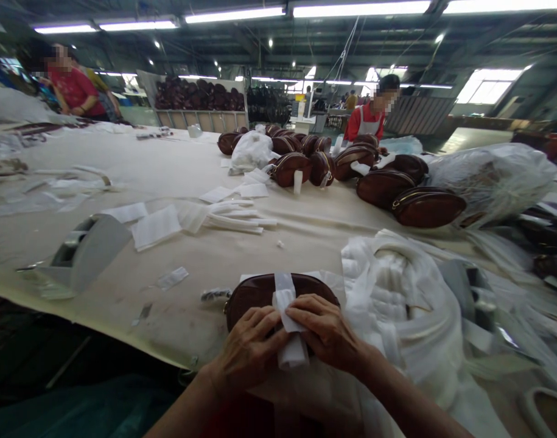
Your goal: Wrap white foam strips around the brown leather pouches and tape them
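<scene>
A dark brown leather bag (255, 291) lies at the near edge of the table, with a white foam strip (285, 292) running across its middle. My left hand (255, 333) rests on the bag's left front, fingers bent against the strip's edge. From the other side, my right hand (321, 325) pinches the strip over the bag. The strip's lower end hangs between both hands. Part of the bag's front is hidden under my fingers. A wrapped metal piece (215, 295) pokes out by the bag's left end.
White wrapping sheets and strips (397, 298) pile up at right. A grey tape dispenser (89, 252) stands at left, near foam sheets (157, 228). Several brown bags (427, 207) sit farther back beside clear plastic (492, 179). Two co-workers (372, 115) stand across the table (168, 164).
</scene>
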